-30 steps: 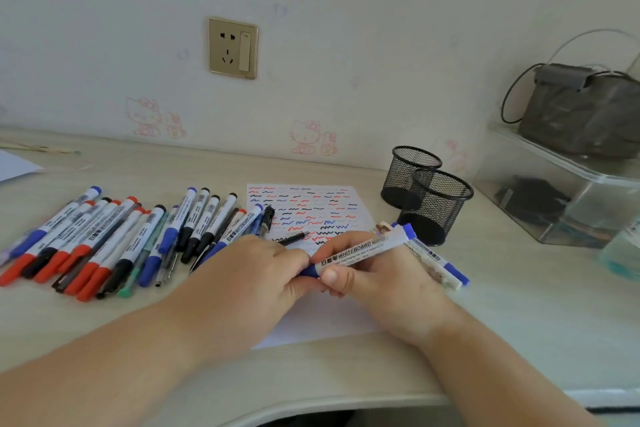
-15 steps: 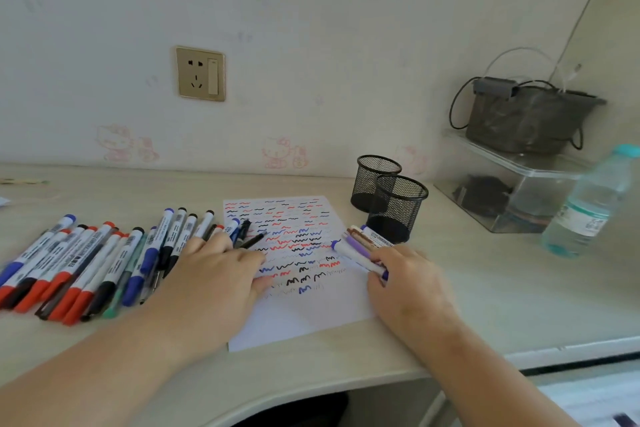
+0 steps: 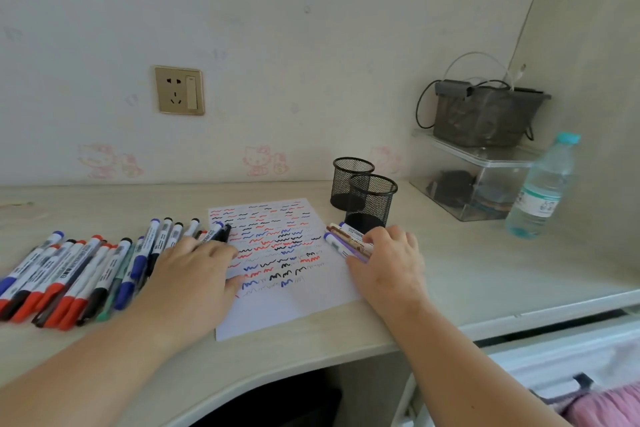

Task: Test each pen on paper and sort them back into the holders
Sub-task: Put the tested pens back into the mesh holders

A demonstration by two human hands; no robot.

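Observation:
A white paper sheet (image 3: 277,308) covered with red, blue and black squiggles lies on the desk. Left of it, several markers (image 3: 79,274) with blue, red and black caps lie in a row. My left hand (image 3: 197,274) rests flat across the sheet's left edge and the nearest markers. Two black mesh holders (image 3: 372,201) stand behind the sheet's right corner. In front of them lies a small group of pens (image 3: 349,236). My right hand (image 3: 388,260) lies over their rear ends, fingers and thumb curled round the blue-capped marker (image 3: 337,244).
A water bottle (image 3: 540,191) stands at the right, beside a clear plastic box (image 3: 474,180) with a grey bag (image 3: 485,114) on top. A wall socket (image 3: 179,90) is behind. The desk's curved front edge (image 3: 277,367) runs below the sheet.
My left hand let go of the blue marker and came down on the sheet's left edge. My right hand carried the marker right to the pens by the holders.

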